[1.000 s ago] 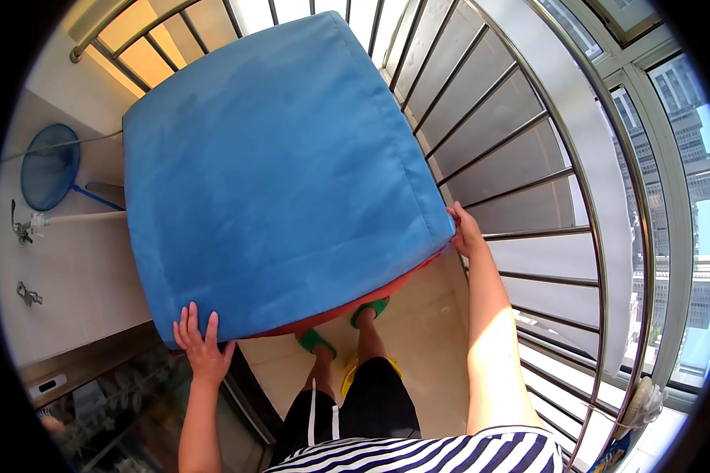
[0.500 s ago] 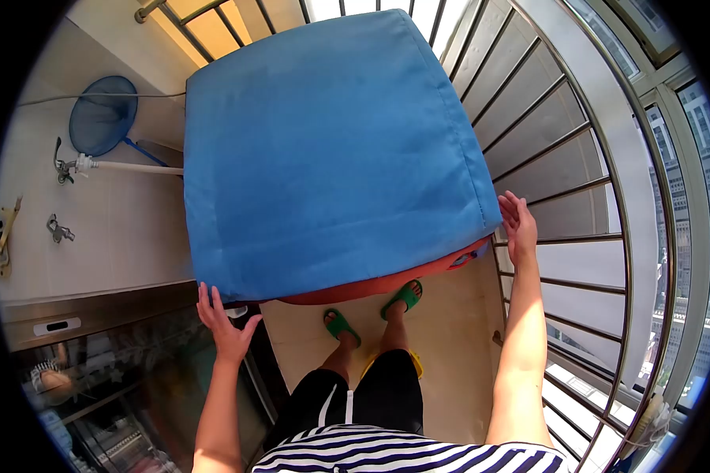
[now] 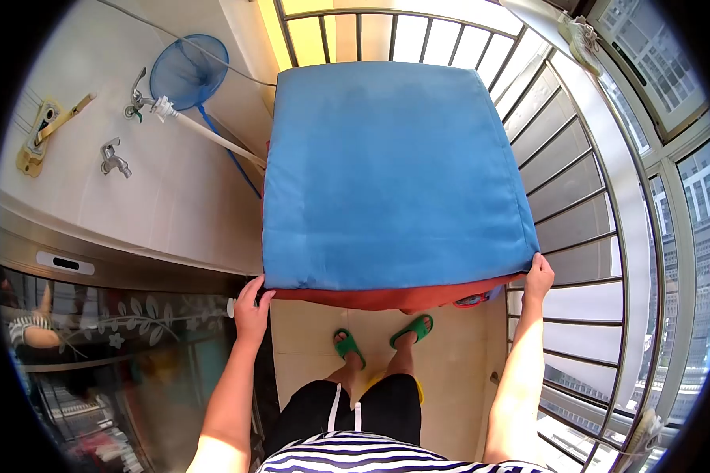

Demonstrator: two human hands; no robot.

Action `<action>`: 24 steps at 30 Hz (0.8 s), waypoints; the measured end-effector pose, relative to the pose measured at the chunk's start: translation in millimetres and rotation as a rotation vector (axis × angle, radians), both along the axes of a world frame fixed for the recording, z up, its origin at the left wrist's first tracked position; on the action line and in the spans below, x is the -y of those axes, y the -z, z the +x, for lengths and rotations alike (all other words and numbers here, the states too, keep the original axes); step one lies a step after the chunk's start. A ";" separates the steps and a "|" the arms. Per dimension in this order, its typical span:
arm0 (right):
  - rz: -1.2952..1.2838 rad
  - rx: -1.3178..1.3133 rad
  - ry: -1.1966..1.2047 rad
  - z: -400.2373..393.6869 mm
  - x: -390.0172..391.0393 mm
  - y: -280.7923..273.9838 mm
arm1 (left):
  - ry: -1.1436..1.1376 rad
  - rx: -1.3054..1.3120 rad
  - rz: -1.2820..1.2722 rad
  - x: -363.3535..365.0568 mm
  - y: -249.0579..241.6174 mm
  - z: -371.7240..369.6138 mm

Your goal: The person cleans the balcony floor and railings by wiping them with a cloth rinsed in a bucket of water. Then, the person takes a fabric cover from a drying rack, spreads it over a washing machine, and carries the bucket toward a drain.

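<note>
Cushion (image 3: 394, 173) near edge gripped, railing (image 3: 576, 197) beside.

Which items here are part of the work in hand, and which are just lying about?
In hand: blue cushion, its red underside, left hand, right hand.
Lying about: blue net, wall taps, white hose, yellow tool, railing.

Fingers (image 3: 254, 290) partly under cushion (image 3: 394, 173)
</note>
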State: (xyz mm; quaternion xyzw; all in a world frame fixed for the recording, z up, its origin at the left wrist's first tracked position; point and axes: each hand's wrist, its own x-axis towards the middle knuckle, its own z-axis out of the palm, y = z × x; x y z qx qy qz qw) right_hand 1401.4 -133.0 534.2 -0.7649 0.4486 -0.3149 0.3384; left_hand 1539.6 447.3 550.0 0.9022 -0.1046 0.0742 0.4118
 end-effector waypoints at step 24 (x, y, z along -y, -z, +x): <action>-0.525 -0.442 -0.484 190.5 -23.8 -50.8 | 0.211 0.238 0.417 82.5 -52.0 109.0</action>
